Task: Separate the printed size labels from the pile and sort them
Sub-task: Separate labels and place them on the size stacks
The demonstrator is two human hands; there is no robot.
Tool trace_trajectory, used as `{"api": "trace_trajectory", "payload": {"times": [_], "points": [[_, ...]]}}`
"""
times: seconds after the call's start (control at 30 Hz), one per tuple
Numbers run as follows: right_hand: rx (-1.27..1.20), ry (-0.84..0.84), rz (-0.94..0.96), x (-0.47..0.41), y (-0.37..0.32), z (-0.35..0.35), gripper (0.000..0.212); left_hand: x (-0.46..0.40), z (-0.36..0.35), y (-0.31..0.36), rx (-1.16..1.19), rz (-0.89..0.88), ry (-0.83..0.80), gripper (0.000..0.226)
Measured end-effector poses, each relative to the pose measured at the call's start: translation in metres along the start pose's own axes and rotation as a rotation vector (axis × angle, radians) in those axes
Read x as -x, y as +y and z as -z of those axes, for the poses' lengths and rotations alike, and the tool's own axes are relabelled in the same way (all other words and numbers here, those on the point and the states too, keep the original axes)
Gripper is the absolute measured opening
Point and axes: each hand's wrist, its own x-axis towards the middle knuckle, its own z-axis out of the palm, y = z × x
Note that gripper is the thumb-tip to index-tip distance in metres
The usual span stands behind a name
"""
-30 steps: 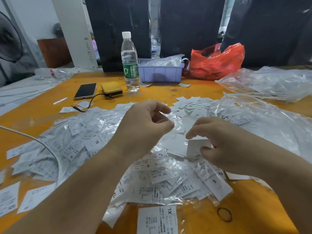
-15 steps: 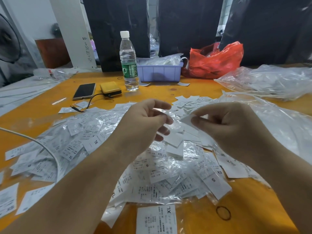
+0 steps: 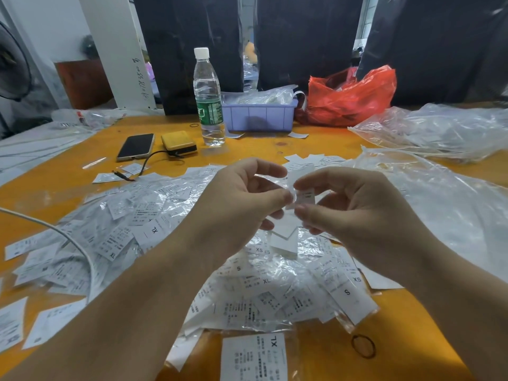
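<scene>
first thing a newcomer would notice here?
Both hands, left hand and right hand, meet mid-frame, pinching a small label above the pile of printed size labels spread over the orange table. Behind, a red plastic bag stands out.

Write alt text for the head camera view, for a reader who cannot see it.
Two bare hands, left hand and right hand, together pinch a small label packet above a pile of printed size labels on an orange table. Behind stand a water bottle, a phone, a purple bin and a red bag.
</scene>
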Motion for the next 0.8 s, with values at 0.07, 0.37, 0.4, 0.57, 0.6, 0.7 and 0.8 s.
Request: {"api": "trace_trajectory", "payload": {"times": [0.07,0.37,0.4,0.57,0.6,0.7,0.8], "points": [[-0.036,0.013,0.0,0.0,0.002,-0.001,0.026,0.0,0.0,0.0,-0.014,0.005,-0.024,0.025],[-0.042,0.105,0.092,-0.003,0.005,0.002,0.032,0.0,-0.001,-0.001,-0.077,0.051,-0.07,0.013],[-0.035,0.111,0.101,-0.003,0.005,0.002,0.032,0.0,-0.001,-0.001,-0.086,0.059,-0.081,0.01],[-0.061,0.196,0.147,-0.006,0.005,0.006,0.027,0.0,0.0,-0.001,-0.088,0.074,-0.087,0.005],[-0.074,0.212,0.139,-0.007,0.005,0.008,0.025,0.0,0.001,-0.001,-0.081,0.063,-0.071,0.007],[-0.09,0.21,0.104,-0.007,0.004,0.008,0.017,-0.002,0.005,0.0,-0.029,0.021,0.015,0.007],[-0.063,0.145,0.076,-0.004,0.004,0.004,0.014,-0.003,0.006,-0.001,0.016,-0.005,0.094,0.009]]}}
